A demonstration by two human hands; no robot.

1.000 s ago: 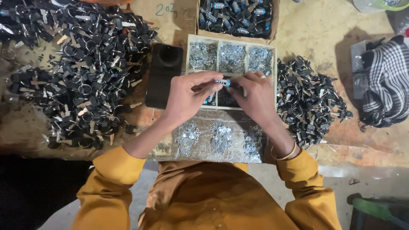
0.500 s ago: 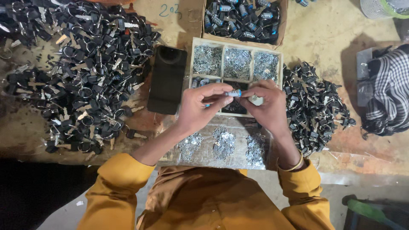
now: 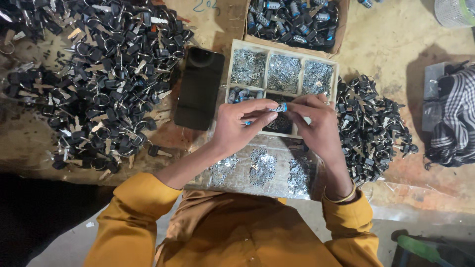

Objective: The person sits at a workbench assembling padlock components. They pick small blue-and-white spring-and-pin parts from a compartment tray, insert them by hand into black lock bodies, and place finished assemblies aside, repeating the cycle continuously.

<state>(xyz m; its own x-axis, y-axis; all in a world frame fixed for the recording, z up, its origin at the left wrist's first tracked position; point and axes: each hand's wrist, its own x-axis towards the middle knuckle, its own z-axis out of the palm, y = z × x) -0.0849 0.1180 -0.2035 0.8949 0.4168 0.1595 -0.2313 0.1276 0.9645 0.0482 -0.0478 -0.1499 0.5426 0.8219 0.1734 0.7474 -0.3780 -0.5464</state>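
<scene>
Fingers [image 3: 261, 117] of left hand [image 3: 237, 129] & right hand [image 3: 316, 123] clamped on small blue-ended cylinder [image 3: 278, 107], held over divided wooden tray [image 3: 267, 50], bench [image 3: 396, 44] w/ key piles [image 3: 99, 74] alongside.

A small silver metal cylinder with a blue band [image 3: 280, 107] contrasts with the pale wooden compartment tray [image 3: 334, 79] of silvery metal bits and the flat black rectangular phone [image 3: 199, 89]. Heaps of black-headed keys with silver blades [image 3: 99, 74] cover the dusty tan-brown counter [image 3: 396, 34]. The mustard-yellow cloth sleeves [image 3: 133, 217] are plain, while the crumpled black-and-white checked cloth [image 3: 452, 118] is patterned.
</scene>
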